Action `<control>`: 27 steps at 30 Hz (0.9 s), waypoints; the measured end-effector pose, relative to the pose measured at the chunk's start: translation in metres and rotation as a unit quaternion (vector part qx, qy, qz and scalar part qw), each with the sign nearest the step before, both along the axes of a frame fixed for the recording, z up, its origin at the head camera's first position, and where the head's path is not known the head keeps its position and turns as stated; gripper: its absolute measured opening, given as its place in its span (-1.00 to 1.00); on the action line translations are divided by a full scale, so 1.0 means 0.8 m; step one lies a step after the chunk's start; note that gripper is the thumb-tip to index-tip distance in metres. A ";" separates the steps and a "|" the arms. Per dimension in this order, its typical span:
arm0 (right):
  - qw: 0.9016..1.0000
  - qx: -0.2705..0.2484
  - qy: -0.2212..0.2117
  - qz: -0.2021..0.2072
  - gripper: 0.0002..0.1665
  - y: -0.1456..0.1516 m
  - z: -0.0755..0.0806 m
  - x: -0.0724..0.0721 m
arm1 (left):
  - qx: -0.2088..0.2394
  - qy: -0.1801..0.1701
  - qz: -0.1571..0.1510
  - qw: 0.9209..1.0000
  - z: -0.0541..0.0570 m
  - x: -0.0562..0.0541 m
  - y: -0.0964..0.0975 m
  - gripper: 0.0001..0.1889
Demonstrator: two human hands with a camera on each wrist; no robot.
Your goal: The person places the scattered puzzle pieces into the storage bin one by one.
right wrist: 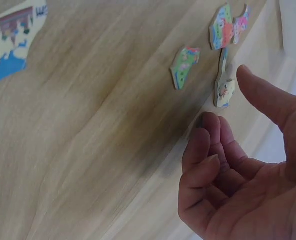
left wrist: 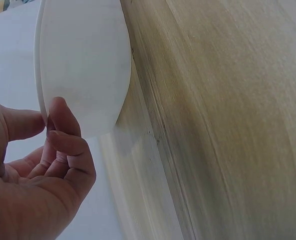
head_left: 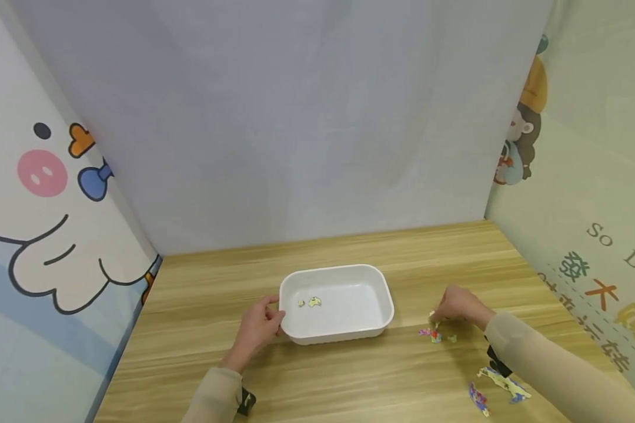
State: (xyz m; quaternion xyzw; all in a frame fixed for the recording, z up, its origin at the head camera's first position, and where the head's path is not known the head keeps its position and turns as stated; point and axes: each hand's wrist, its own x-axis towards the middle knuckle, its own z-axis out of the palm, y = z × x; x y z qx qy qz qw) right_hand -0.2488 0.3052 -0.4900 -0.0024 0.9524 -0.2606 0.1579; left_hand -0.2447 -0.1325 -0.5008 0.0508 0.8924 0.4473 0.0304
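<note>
On the left end of a white rectangular tray, my left hand pinches the rim between thumb and fingers; the left wrist view shows this hold on the tray's wall. Two small pale puzzle pieces lie in the tray's left half. To the tray's right, my right hand reaches down over a cream puzzle piece. Its thumb and bent fingers stand apart around that piece, without a visible grip. Close by lie a green piece, a multicoloured piece and a pink one.
Two larger puzzle pieces, one cream and blue and one blue and red, lie near the right forearm on the wooden table. A pale curtain hangs behind, with printed cloth walls at both sides.
</note>
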 end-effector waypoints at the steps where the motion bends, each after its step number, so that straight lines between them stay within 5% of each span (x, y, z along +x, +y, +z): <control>1: 1.000 0.003 -0.002 -0.001 -0.37 0.000 0.001 0.000 | 0.000 -0.001 -0.001 1.000 0.000 0.000 0.000 -0.60; 6: 1.000 0.012 -0.008 0.005 -0.42 -0.001 0.011 0.001 | -0.001 0.003 0.002 1.000 0.002 0.000 0.001 -0.59; 12: 0.999 0.023 0.010 0.045 -0.73 -0.008 0.012 0.008 | -0.010 0.012 0.001 1.000 0.002 0.002 0.001 -0.59; 27: 0.999 0.006 -0.006 0.043 -0.75 -0.034 0.001 0.025 | 0.005 0.018 -0.003 1.000 0.001 0.001 -0.002 -0.61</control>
